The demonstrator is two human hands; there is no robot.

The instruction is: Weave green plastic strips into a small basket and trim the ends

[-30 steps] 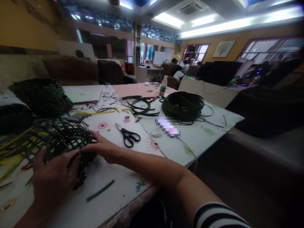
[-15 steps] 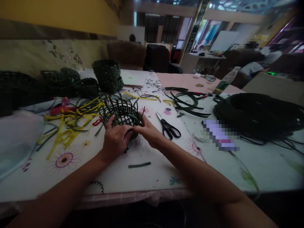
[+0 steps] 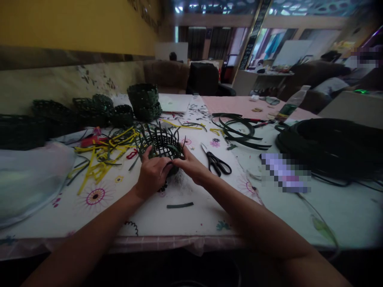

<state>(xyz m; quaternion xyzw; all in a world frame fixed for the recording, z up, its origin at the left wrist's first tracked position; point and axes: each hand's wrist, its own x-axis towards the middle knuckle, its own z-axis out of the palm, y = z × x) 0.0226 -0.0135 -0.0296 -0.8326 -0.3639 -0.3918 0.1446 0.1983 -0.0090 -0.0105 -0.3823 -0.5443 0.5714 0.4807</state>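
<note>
A dark green woven basket [image 3: 161, 141] sits on the table in front of me, with loose strip ends sticking up around its rim. My left hand [image 3: 152, 173] grips its near side, thumb up by the rim. My right hand [image 3: 191, 165] is closed on the right part of the same near rim, and the thumbs almost meet there. Fingers of both hands are partly hidden behind the weave. Black-handled scissors [image 3: 218, 164] lie partly spread to the right of my right hand. A short green strip [image 3: 180, 205] lies on the cloth nearer to me.
Yellow and green strips [image 3: 104, 149] are heaped on the left, beside a clear plastic bag [image 3: 32, 183]. Finished-looking woven baskets [image 3: 143, 101] stand behind. To the right are curled strips [image 3: 239, 129], a bottle [image 3: 293, 104], a large dark coil [image 3: 326, 147] and a blurred-out phone-like object [image 3: 283, 171].
The whole scene has shifted a little to the right and slightly down in view. Both hands keep their hold on the basket's near rim, with hardly any change in grip.
</note>
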